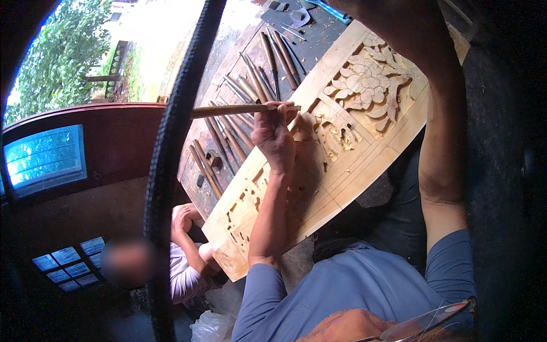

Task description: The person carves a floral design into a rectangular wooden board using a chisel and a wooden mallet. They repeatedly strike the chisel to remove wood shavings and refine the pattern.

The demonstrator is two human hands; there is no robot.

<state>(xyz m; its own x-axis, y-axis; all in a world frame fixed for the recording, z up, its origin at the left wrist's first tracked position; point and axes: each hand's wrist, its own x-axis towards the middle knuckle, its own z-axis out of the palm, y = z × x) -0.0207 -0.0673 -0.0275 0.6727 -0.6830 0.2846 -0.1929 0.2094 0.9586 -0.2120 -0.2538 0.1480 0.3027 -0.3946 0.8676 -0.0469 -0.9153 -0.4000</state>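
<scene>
My left hand [273,134] grips a long, thin wooden rod [228,110] that lies roughly level over the pale wooden board [347,171]. The board runs diagonally and bears a carved flower with leaves [373,85] at its upper end and smaller cutouts lower down, with shavings in the recesses. My right hand [364,11] is at the top edge above the board's upper end, dark and partly out of frame, so its fingers cannot be made out.
Several wood-handled chisels [248,85] and small blocks lie on the worn bench [191,168] behind the board. A co-worker [188,268] with folded arms sits at lower left. A black braided cord [162,182] crosses the view. A plastic bag [208,328] is low down.
</scene>
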